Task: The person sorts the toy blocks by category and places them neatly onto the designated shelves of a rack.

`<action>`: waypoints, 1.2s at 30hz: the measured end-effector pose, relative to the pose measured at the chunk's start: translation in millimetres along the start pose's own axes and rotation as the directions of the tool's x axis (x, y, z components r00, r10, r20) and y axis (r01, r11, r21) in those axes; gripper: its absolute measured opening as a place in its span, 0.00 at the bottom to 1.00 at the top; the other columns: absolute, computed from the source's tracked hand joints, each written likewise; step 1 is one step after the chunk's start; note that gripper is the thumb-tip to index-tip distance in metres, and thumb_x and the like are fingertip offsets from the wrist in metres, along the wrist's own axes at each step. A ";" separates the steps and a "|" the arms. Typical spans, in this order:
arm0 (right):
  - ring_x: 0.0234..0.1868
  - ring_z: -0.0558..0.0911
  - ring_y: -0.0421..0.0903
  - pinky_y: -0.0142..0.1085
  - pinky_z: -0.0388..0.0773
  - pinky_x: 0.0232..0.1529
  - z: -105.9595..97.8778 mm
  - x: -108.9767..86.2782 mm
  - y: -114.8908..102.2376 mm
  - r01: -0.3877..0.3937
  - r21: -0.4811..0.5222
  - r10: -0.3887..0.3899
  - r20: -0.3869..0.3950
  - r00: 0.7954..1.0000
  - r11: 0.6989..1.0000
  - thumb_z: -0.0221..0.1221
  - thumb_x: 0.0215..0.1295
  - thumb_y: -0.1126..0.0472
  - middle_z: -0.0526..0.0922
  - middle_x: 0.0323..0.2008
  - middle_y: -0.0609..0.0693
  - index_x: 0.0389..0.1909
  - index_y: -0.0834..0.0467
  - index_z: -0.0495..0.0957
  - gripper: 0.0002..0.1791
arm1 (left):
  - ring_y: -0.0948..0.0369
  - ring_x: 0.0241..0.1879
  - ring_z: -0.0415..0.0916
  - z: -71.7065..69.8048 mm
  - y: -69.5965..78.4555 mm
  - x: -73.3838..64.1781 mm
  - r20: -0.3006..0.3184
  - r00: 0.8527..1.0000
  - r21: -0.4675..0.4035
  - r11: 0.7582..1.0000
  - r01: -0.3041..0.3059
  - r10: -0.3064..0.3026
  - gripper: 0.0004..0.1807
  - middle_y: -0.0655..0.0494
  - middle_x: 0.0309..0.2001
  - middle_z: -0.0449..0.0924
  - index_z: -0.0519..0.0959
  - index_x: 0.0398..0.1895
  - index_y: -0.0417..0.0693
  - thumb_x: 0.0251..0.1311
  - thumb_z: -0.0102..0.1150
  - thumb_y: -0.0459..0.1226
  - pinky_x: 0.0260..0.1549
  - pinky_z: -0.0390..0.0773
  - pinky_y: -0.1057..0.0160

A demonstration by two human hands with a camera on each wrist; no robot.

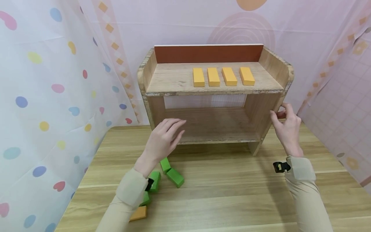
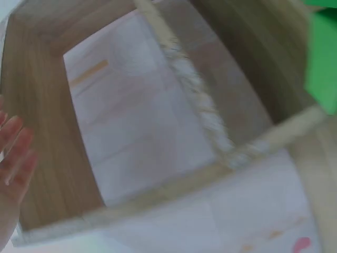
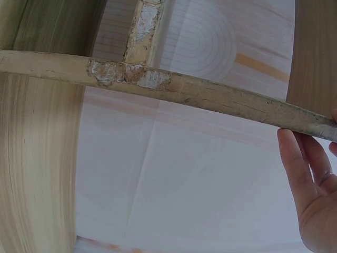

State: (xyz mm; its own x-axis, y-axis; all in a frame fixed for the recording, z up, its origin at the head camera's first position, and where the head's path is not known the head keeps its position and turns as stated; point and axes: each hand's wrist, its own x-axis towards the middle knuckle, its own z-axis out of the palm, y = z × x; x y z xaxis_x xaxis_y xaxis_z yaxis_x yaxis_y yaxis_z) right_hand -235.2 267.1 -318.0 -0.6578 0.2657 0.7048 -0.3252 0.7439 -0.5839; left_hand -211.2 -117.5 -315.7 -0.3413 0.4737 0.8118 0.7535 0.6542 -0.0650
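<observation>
The wooden shelf (image 1: 168, 77) stands toward the table's (image 1: 220, 193) far edge. This person's right hand (image 1: 287, 127) touches its right side panel with fingertips, fingers loosely bent rather than clenched. The left hand (image 1: 164, 138) is empty, relaxed fingers slightly curved, before the shelf's lower left. Four yellow blocks (image 1: 213, 76) lie spaced in a row along the upper board's front edge, mostly right of centre. Green blocks (image 1: 175, 177) lie toward the table's left edge; an orange block (image 1: 138, 213) lies nearer the near edge.
</observation>
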 end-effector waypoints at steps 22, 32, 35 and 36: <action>0.22 0.63 0.14 0.11 0.60 0.24 -0.6 -0.4 -0.4 0.004 -0.005 -0.004 0.002 1.000 1.000 0.58 0.63 0.60 0.80 0.25 0.64 0.48 0.64 0.74 0.15 | 0.69 0.45 0.79 -65.2 -43.6 -131.2 0.822 0.543 -0.404 0.497 0.768 -0.170 0.18 0.37 0.49 0.80 0.74 0.54 0.34 0.65 0.54 0.37 0.45 0.79 0.71; 0.22 0.63 0.15 0.14 0.60 0.24 -0.8 0.0 -1.4 0.002 -0.004 -0.002 0.010 1.000 1.000 0.57 0.64 0.60 0.81 0.25 0.65 0.48 0.64 0.74 0.15 | 0.71 0.47 0.80 -87.2 -56.9 -185.1 0.852 0.520 -0.517 0.249 0.819 0.060 0.16 0.41 0.46 0.82 0.72 0.49 0.21 0.66 0.50 0.29 0.45 0.80 0.72; 0.22 0.63 0.15 0.14 0.60 0.24 -0.9 -0.2 -1.4 0.002 -0.005 -0.002 0.012 1.000 1.000 0.58 0.64 0.60 0.81 0.25 0.65 0.48 0.64 0.74 0.15 | 0.70 0.46 0.80 -93.8 -61.0 -197.4 0.863 0.503 -0.503 0.181 0.845 0.049 0.15 0.53 0.46 0.84 0.72 0.48 0.20 0.65 0.50 0.28 0.45 0.80 0.71; 0.22 0.63 0.15 0.14 0.60 0.24 -0.9 -0.2 -1.4 0.001 -0.006 -0.001 0.013 1.000 1.000 0.58 0.64 0.60 0.81 0.25 0.65 0.48 0.64 0.74 0.15 | 0.70 0.45 0.80 -95.9 -61.8 -200.6 0.864 0.501 -0.500 0.175 0.848 0.041 0.14 0.56 0.46 0.84 0.73 0.47 0.21 0.64 0.51 0.28 0.44 0.81 0.71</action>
State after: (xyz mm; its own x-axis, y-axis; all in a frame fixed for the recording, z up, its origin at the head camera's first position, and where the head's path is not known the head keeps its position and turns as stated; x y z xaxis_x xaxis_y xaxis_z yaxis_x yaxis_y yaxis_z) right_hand -234.0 266.6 -317.0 -0.6659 0.2571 0.7004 -0.3221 0.7477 -0.5807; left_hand -135.4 -309.5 -419.0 -0.6261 0.7737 -0.0971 0.1234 0.2212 0.9674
